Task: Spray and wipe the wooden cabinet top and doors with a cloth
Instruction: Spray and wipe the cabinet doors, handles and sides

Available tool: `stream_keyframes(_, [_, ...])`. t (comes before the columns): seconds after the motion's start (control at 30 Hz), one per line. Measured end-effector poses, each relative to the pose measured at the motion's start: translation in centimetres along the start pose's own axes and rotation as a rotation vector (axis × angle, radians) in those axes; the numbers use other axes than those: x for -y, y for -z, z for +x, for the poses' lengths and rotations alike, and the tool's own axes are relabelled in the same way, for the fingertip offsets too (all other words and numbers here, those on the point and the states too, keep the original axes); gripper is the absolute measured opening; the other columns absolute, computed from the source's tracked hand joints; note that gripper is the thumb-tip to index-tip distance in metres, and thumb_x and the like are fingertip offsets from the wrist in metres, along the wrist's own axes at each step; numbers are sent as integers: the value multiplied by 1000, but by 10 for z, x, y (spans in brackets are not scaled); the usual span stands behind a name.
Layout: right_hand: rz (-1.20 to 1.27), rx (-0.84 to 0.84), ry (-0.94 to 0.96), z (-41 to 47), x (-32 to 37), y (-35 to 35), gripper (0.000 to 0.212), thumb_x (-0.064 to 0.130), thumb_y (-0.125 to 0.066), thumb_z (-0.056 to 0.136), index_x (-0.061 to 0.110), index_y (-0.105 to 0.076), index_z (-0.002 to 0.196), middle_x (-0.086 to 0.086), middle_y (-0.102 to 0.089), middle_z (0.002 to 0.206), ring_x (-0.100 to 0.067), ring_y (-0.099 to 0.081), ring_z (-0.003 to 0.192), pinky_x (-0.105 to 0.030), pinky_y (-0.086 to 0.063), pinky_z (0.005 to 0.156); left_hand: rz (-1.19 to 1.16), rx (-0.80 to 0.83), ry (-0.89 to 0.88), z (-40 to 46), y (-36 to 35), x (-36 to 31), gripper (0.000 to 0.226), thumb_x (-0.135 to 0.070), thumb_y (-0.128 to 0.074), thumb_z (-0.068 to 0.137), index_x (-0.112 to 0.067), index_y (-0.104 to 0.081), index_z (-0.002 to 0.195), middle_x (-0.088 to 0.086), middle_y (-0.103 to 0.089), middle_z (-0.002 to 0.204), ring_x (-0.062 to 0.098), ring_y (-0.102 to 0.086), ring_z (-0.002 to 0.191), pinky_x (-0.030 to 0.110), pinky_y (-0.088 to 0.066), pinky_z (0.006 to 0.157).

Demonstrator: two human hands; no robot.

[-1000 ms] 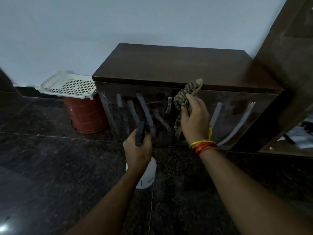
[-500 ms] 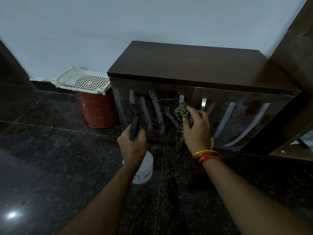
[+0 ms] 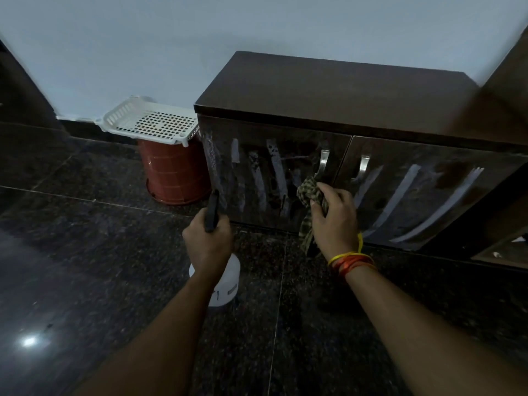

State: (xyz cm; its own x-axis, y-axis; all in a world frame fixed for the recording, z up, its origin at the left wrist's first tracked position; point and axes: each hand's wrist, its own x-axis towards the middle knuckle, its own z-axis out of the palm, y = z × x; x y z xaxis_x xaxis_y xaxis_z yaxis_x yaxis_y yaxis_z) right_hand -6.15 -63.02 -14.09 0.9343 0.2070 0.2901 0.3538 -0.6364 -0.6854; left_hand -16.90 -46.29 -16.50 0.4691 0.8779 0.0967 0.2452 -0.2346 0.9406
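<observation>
- Head view: the right hand (image 3: 334, 217) has its grip bunched round a checked cloth (image 3: 310, 195), pressing the wad against the left door (image 3: 274, 172) of the wooden cabinet (image 3: 343, 90), just below that door's metal handle (image 3: 323, 161); a tail of cloth hangs down toward the floor (image 3: 85, 267). Held balled like this, the cloth probably gives a firm pad for rubbing.
- The left hand (image 3: 208, 238) wraps its grip round the black head of a spray bottle (image 3: 225, 284), whose white body hangs below the wrist over the floor. The nozzle points at the left door, likely so spraying and wiping can alternate without setting anything down.
- Both doors carry pale streaks; those on the right door (image 3: 423, 190) run long and slanted, so wiping there looks unfinished. I judge the step to be wiping the left door.
- The cabinet top is dark and bare; whether it is already cleaned cannot be told.
- Beside the cabinet's left end a white perforated tray (image 3: 151, 121) lies across a red-brown bucket (image 3: 174, 172), out of the working area.
- Coloured threads (image 3: 351, 261) circle the right wrist.
</observation>
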Motion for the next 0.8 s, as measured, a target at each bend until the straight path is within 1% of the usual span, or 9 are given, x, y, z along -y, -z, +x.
stream_keyframes(0.13, [3,15,-10,-2,0,-4,39,16,-54,95,18,-51,134,-8,-44,131,-21,-48,114,-11,-29,87,27,-32,56,2,3,10,24,-14,-55,89,-2,-53,68,3,-45,57,16,-39,50,30,-34,50])
stream_keyframes(0.27, [-5,17,-14,-2,-5,-6,40,15,-56,93,17,-52,133,-10,-45,129,-23,-48,114,-15,-30,89,62,9,98,-8,6,23,29,-13,-55,89,-11,-48,61,3,-44,56,16,-38,50,30,-32,50])
stream_keyframes(0.37, [-11,13,-16,-2,-9,-6,40,13,-57,92,15,-53,132,-12,-46,127,-26,-49,114,-22,-36,94,104,96,94,-18,8,38,22,-12,-57,88,-3,-54,68,11,-51,58,20,-44,51,34,-36,50])
stream_keyframes(0.43, [-4,16,-37,-2,-11,-6,39,13,-57,93,15,-53,132,-12,-46,128,-28,-49,114,-26,-38,95,143,171,54,-24,9,49,19,-11,-58,87,-5,-56,69,18,-57,61,26,-49,52,38,-41,49])
stream_keyframes(0.5, [-7,15,-49,-2,-13,-5,39,13,-56,93,14,-53,132,-13,-46,127,-29,-50,112,-30,-40,95,204,256,23,-27,9,56,18,-12,-59,87,-5,-58,70,19,-60,62,31,-55,51,43,-46,48])
stream_keyframes(0.57, [-10,7,-46,-1,-15,-4,38,14,-56,93,14,-54,131,-14,-47,125,-29,-51,111,-31,-40,95,267,341,-49,-31,8,58,17,-12,-61,86,-5,-59,71,14,-60,58,31,-56,50,43,-46,47])
stream_keyframes(0.67, [-10,-5,-57,0,-18,-3,38,15,-55,93,14,-54,131,-13,-48,126,-28,-51,112,-27,-39,93,353,468,-162,-39,4,52,12,-12,-63,86,-5,-62,77,2,-55,56,17,-49,47,22,-33,42])
stream_keyframes(0.7, [-16,-8,-64,0,-19,-2,37,15,-55,94,14,-54,131,-12,-47,126,-28,-51,112,-26,-38,92,367,495,-189,-41,1,49,11,-12,-63,85,-6,-62,77,-1,-53,56,14,-47,46,20,-29,42])
stream_keyframes(0.8, [-24,-19,-65,0,-22,1,37,16,-54,95,14,-53,132,-12,-46,127,-28,-51,111,-23,-36,88,364,552,-254,-46,-8,44,14,-19,-60,82,-9,-57,72,-8,-49,54,10,-45,46,27,-28,45])
